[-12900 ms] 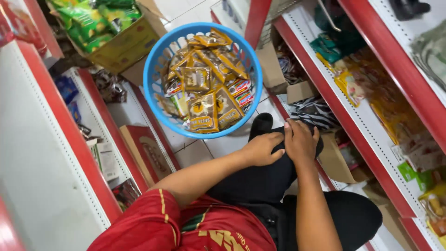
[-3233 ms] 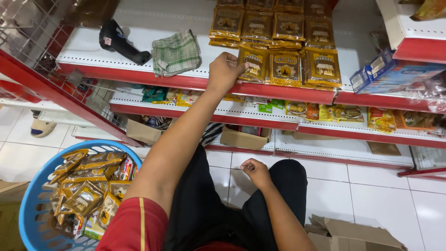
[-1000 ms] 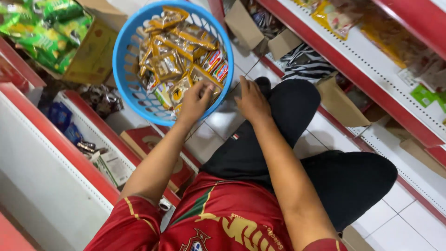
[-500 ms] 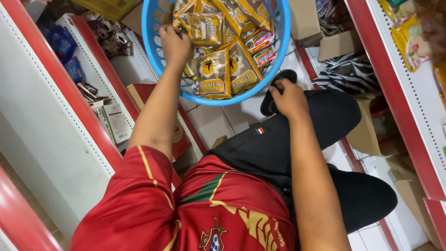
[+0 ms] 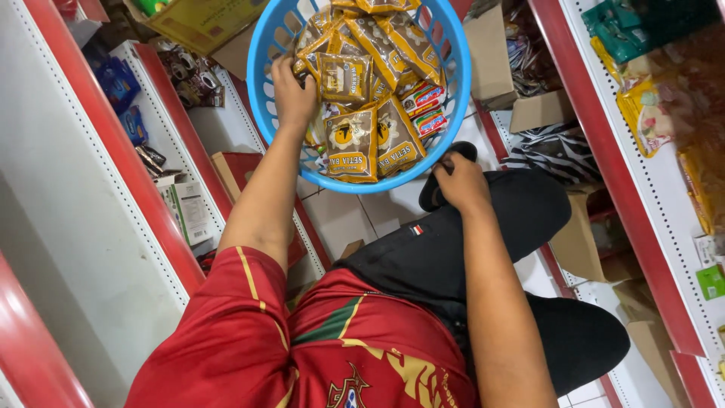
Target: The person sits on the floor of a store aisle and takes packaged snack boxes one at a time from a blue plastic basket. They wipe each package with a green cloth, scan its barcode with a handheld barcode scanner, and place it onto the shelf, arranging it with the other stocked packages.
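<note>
A round blue plastic basket (image 5: 260, 113) stands on the tiled floor in front of me, heaped with brown-and-gold snack packets (image 5: 351, 143) and a few red-and-white sachets (image 5: 427, 102). My left hand (image 5: 291, 94) is down inside the basket at its left side, fingers closed on the edge of one brown-and-gold packet (image 5: 343, 75) lying on top of the heap. My right hand (image 5: 461, 181) rests on my black-trousered knee, holding nothing, its fingertips beside a black sandal (image 5: 434, 193) just below the basket rim.
Red-and-white shop shelves flank the aisle: the left shelving (image 5: 113, 166) holds small boxes and packets, the right shelving (image 5: 604, 151) yellow and green packets. Cardboard boxes (image 5: 491, 53) and a zebra-striped item (image 5: 555, 147) lie low on the right. A yellow carton (image 5: 204, 19) sits behind the basket.
My left hand has gone from the basket's near rim deeper in at the left and closed on a packet. My right hand stays on the knee; the view has shifted slightly.
</note>
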